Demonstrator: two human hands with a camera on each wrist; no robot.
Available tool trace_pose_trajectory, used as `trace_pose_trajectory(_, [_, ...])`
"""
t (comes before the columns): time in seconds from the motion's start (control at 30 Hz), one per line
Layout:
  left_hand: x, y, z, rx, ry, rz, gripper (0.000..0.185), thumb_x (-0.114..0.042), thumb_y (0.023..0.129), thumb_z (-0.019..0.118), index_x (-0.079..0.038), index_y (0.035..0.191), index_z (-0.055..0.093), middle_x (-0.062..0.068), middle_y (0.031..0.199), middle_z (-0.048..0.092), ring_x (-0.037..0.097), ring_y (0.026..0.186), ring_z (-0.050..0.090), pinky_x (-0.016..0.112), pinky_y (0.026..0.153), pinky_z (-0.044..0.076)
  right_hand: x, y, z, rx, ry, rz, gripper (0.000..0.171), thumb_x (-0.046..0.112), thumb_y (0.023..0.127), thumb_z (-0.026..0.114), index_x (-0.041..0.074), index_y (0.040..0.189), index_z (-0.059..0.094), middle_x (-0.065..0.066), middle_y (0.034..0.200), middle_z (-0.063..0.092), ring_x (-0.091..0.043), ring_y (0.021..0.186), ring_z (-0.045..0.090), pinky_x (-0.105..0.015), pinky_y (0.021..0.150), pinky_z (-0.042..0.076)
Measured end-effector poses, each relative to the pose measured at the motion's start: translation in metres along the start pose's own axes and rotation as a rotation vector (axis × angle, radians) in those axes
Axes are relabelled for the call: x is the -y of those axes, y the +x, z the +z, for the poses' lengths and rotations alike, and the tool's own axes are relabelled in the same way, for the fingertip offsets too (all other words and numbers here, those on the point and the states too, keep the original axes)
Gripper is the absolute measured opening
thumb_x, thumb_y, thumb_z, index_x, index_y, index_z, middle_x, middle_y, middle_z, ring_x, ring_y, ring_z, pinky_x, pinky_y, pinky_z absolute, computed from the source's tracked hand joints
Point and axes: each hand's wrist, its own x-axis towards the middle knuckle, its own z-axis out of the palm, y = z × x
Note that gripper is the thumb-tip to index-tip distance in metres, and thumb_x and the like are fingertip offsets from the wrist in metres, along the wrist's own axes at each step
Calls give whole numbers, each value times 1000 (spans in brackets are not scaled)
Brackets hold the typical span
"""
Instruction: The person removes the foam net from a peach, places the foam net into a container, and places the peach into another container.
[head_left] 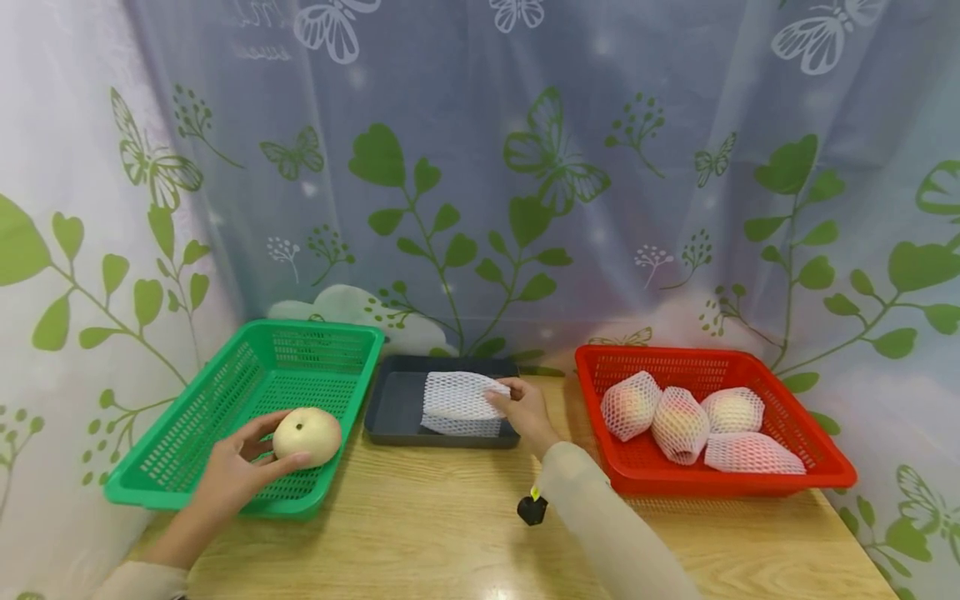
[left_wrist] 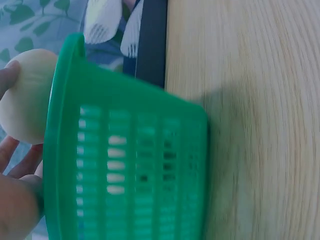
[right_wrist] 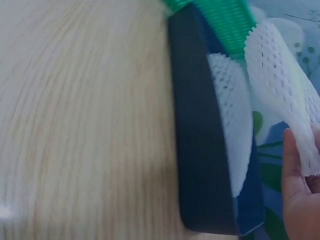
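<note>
My left hand [head_left: 232,471] grips a round, pale yellow peach [head_left: 309,437] with a faint pink blush, fingers on its far side and thumb along its near side. The peach is over the near right part of the green basket [head_left: 363,337], and in the left wrist view the peach [left_wrist: 31,97] shows beside the rim. At the dark grey tray [head_left: 393,400], my right hand [head_left: 528,412] pinches one end of a white foam net sleeve [head_left: 459,393]. In the right wrist view this sleeve [right_wrist: 272,70] is raised above the tray; another foam net [right_wrist: 234,120] lies inside it.
On the right, a red basket [head_left: 750,483] holds several fruits in white foam nets [head_left: 681,423]. A small black object [head_left: 532,510] with a yellow-green tip shows beside my right sleeve, over the wooden table [head_left: 420,517]. A patterned curtain [head_left: 465,167] hangs behind.
</note>
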Motion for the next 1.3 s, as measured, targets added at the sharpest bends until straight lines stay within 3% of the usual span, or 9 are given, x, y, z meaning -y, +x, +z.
trace_pose_trajectory(0.07, [5,0,-5,9,23,-11,66,-27,81,78,-10,138,50,-9,126,56,-8,98,56,25,73,55,-3,-1,2,13,-50,-3,24,5,85,71,-6,106,66,-4,87,65,-8,71,55,-20,61,48])
trace_pose_trajectory(0.17, [10,2,-13,48,65,-16,67,-29,82,78,-10,139,49,5,133,54,-4,100,57,26,72,56,-9,-1,5,26,-92,9,24,8,86,71,-3,107,67,-11,97,65,-13,81,56,-24,65,50])
trace_pose_trajectory(0.27, [13,5,-20,96,97,-19,67,-28,83,77,-8,139,48,18,138,50,16,106,60,27,71,56,-16,-1,6,31,-162,-2,23,11,87,71,0,107,68,-13,105,64,-20,92,57,-30,72,52])
trace_pose_trajectory(0.4, [18,11,-25,171,118,-44,68,-27,82,77,-3,138,48,24,137,49,38,109,58,32,71,56,-24,-3,7,48,-302,-43,22,11,86,72,2,105,69,-14,107,66,-27,100,58,-39,80,52])
trace_pose_trajectory(0.67, [25,22,-30,349,138,-106,70,-25,78,80,2,134,50,30,134,48,38,105,61,37,72,56,-32,-5,9,25,-460,-129,19,8,83,74,-1,99,70,-15,99,68,-31,96,61,-44,81,52])
trace_pose_trajectory(0.9, [32,32,-35,457,62,-130,73,-21,79,80,5,137,45,35,137,41,42,112,56,39,76,55,-28,-3,15,6,-516,-86,19,9,81,76,2,98,72,-14,100,69,-31,98,61,-45,82,53])
trace_pose_trajectory(1.13, [36,35,-34,518,82,-150,70,-20,78,80,9,133,48,35,135,44,48,116,51,40,78,55,-27,-2,14,-33,-580,-84,19,7,78,77,0,95,72,-10,86,66,-21,77,53,-36,67,47])
trace_pose_trajectory(1.3, [34,36,-33,512,142,-177,68,-22,76,82,9,129,52,30,129,52,46,118,47,38,77,53,-27,-1,15,-76,-601,-87,20,7,77,77,1,96,72,-10,85,66,-21,76,55,-36,67,48])
